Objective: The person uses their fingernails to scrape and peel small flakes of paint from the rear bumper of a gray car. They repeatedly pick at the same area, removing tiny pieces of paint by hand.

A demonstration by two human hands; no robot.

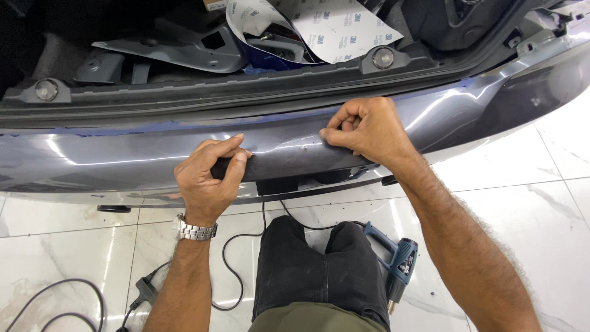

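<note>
L grip: left hand (206, 178) closed w/ thumb + fingers wrapped over left end of the dark film strip (289, 161), pinching it against the bumper.
R grip: right hand (365, 129) curled into a narrow pinch, fingertips (326, 135) pressing the right upper edge of the same strip; thumb tucked behind fingers.
Film strip: dark, matte, long piece lying across the bumper's middle, between both hands, touching both; lower edge sits just above the bumper's bottom lip.
Bumper: grey glossy rear bumper (110, 157) of a car, runs left to right across the far half of view; small wrinkles/specks on the surface btw the hands.
Trunk: open, far side; grey plastic trim parts (178, 46) and white backing paper sheets (332, 31) inside, curled over a blue film layer.
Wrist: metal watch (195, 230) on left wrist.
Knee: person's knee in black trousers (316, 264), near centre, below the bumper.
Heat gun: blue heat gun (396, 261) lying on the floor (541, 203) just right of the knee, well apart from both hands.
Cable: black cord (230, 264) loops over white marble-look tiles left of the knee, w/ a plug joint (144, 290) near left.
</note>
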